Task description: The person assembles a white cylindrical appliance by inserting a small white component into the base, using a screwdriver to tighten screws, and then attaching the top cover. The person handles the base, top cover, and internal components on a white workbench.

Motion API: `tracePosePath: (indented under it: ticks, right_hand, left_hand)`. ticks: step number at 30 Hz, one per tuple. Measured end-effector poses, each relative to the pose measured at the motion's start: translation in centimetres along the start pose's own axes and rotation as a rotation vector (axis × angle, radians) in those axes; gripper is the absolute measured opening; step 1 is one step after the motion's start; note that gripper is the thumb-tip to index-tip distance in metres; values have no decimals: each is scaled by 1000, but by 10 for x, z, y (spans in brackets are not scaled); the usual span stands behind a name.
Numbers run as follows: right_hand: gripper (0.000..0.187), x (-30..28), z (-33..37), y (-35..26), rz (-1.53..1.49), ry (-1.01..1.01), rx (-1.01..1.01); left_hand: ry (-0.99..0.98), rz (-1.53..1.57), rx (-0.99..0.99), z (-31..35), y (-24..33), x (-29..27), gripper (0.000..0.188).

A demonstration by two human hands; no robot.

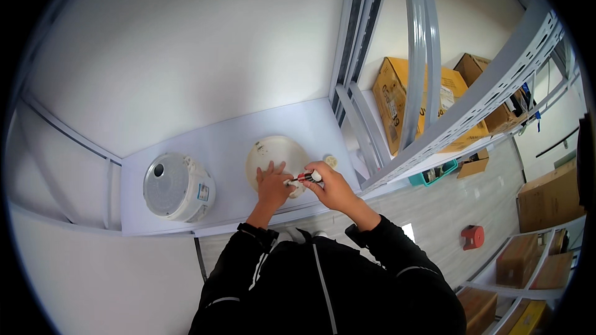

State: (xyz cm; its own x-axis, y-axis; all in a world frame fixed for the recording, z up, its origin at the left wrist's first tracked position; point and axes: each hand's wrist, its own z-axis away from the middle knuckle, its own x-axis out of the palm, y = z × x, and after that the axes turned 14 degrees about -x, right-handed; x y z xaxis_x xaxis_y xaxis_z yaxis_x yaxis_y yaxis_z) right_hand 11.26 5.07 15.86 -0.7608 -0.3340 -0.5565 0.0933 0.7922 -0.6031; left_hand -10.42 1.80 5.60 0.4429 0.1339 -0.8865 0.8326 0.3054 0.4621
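On the pale shelf lies a round, cream-coloured disc-shaped part with a dark mark near its far rim. My left hand rests on it with fingers spread, pressing its near side. In my right hand is a screwdriver with a red, black and white handle, gripped by thumb and fingers. Its shaft points left toward my left thumb, and the tip is too small to make out. A small round yellowish piece sits on the shelf just beyond my right hand.
Left on the shelf stands a white round tub-like appliance with a dark round opening on top. Grey metal rack posts rise at the right. Beyond are a yellow carton, a teal bin and a red stool.
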Motion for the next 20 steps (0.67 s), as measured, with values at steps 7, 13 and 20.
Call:
tracePosePath:
  ticks: [7, 13, 20]
  right_hand:
    - [40, 1, -8, -7, 200, 19, -60]
    - [35, 2, -31, -31, 504, -152, 136]
    - [35, 1, -28, -22, 562, -171, -240]
  left_hand:
    - [72, -11, 95, 1, -9, 8, 30]
    - [61, -29, 139, -1, -11, 7, 28]
    - [74, -1, 195, -5, -16, 8, 29]
